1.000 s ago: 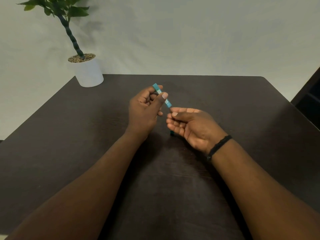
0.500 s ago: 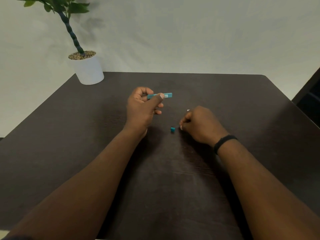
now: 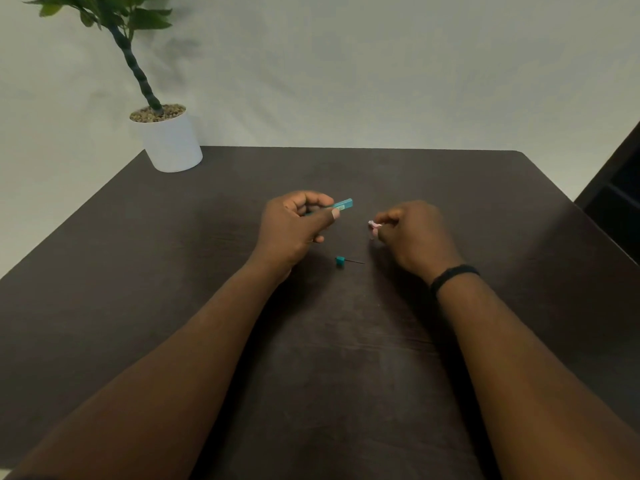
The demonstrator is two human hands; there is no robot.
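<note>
My left hand (image 3: pixel 294 226) pinches a slim teal case (image 3: pixel 343 204) between thumb and fingers, its free end pointing right, a little above the dark table (image 3: pixel 173 271). My right hand (image 3: pixel 412 233) hovers to the right with fingers curled, thumb and fingertips pinched together near a small pale spot (image 3: pixel 372 224); whether it holds anything I cannot tell. Between the hands, a small teal cap (image 3: pixel 340 260) lies on the table with a thin dark lead (image 3: pixel 356 261) right beside it.
A white pot (image 3: pixel 171 143) with a green plant stands at the table's far left corner. A dark piece of furniture (image 3: pixel 616 188) is beyond the right edge. A black band circles my right wrist.
My right hand turned palm-down, dipped beside the teal cap, then lifted up and right with fingers pinched. A thin lead now shows by the cap. My left hand tilted the case to level.
</note>
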